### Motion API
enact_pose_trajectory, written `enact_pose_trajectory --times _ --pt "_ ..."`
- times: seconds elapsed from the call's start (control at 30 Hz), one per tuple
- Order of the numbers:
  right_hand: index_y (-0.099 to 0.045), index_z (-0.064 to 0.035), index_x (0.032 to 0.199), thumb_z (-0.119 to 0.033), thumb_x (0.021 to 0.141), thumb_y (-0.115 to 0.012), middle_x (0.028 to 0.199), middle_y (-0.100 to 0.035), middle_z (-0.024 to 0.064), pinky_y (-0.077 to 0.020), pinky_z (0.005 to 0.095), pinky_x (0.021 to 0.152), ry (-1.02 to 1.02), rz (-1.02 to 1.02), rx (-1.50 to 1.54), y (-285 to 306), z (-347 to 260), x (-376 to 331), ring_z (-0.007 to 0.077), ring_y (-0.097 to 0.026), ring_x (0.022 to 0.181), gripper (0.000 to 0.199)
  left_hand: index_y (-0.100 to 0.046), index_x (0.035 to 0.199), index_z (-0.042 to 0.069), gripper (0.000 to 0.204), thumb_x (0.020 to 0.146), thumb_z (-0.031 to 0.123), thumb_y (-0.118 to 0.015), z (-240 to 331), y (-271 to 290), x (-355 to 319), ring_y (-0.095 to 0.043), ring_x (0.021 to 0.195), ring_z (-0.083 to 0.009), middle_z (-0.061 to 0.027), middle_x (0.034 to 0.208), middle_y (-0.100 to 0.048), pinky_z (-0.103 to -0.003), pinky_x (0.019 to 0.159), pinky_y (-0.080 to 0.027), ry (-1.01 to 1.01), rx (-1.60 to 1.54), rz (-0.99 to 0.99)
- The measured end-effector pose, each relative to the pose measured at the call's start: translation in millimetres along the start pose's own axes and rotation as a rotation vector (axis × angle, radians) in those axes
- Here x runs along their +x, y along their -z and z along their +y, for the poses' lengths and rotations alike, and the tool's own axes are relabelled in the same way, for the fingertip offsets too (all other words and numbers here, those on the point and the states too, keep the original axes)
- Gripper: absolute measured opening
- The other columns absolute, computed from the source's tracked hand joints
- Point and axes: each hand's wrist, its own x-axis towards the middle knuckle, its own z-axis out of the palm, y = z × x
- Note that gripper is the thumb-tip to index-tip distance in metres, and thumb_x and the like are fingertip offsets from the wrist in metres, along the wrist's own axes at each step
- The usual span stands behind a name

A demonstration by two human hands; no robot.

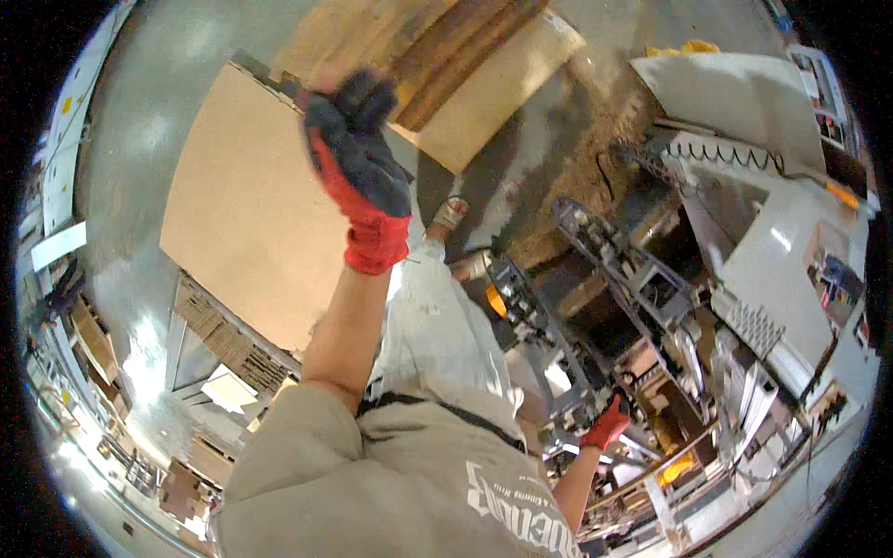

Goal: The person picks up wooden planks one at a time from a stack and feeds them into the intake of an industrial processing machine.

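Observation:
My left hand (361, 163), in a red glove with a dark palm, is raised over the near corner of a large tan board (251, 205). Its fingers look loosely bent and apart, with nothing seen between them, though the fingertips are blurred. Lower right, my right hand (607, 424), also in a red glove, reaches to the side of a machine with dark metal rails (539, 325). Its dark fingertips merge with the machine parts, so what they touch or hold is hidden.
Brown and pale wooden sheets (493, 102) lie ahead. Sawdust (595, 139) covers the floor beside the machine. To the right stand a grey panel (744, 98), a coiled black hose (726, 153) and a light machine table (777, 251). Stacked cardboard strips (228, 339) sit under the tan board.

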Motion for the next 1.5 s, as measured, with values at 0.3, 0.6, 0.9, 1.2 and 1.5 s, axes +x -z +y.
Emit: enact_pose_trajectory --times 0.3,0.6,0.9,1.2,1.5 --pt "-0.068 -0.0008 0.099 -0.029 0.087 -0.063 0.095 -0.069 0.0109 -0.0524 0.0379 0.067 -0.250 -0.096 0.025 -12 -6 9 0.0225 -0.062 0.077 0.031 -0.038 0.137 0.011 0.075 0.086 0.066 -0.045 -226 258 -92 -0.048 0.120 -0.0269 -0.0104 0.139 -0.044 -0.041 0.101 -0.037 1.075 0.212 0.460" --pt "-0.065 -0.0032 0.110 -0.015 0.082 -0.066 0.110 -0.065 0.0159 -0.0541 0.0379 0.073 0.025 -0.379 -0.546 2 13 23 0.0292 -0.065 0.087 0.030 -0.045 0.127 0.019 0.061 0.088 0.066 -0.039 -424 389 -39 -0.048 0.113 -0.0264 -0.0058 0.121 -0.052 -0.049 0.100 -0.035 1.021 0.052 0.454" --pt "-0.063 -0.0071 0.084 -0.017 0.064 -0.069 0.078 -0.065 0.0111 -0.0492 0.0404 0.061 0.260 -0.507 -1.487 -19 -36 26 0.0298 -0.061 0.063 0.023 -0.031 0.146 0.023 0.065 0.092 0.059 -0.030 -525 410 3 -0.017 0.143 -0.0272 0.0005 0.155 -0.021 -0.058 0.112 -0.009 -0.315 -3.531 1.335" --pt "-0.063 -0.0071 0.078 -0.020 0.067 -0.065 0.077 -0.064 0.0134 -0.0490 0.0433 0.067 0.163 -0.554 -1.511 -26 -46 31 0.0334 -0.062 0.075 0.018 -0.041 0.141 0.018 0.068 0.089 0.062 -0.032 -525 375 -6 -0.029 0.137 -0.0343 -0.0083 0.148 -0.036 -0.060 0.109 -0.016 -0.499 -3.445 1.194" --pt "-0.065 -0.0087 0.085 -0.022 0.068 -0.064 0.079 -0.064 0.0143 -0.0481 0.0459 0.067 0.232 -0.482 -1.522 -35 -52 27 0.0340 -0.061 0.079 0.021 -0.050 0.132 0.008 0.067 0.089 0.058 -0.039 -541 363 -29 -0.037 0.131 -0.0394 -0.0142 0.141 -0.044 -0.057 0.106 -0.023 -0.526 -3.485 1.172"
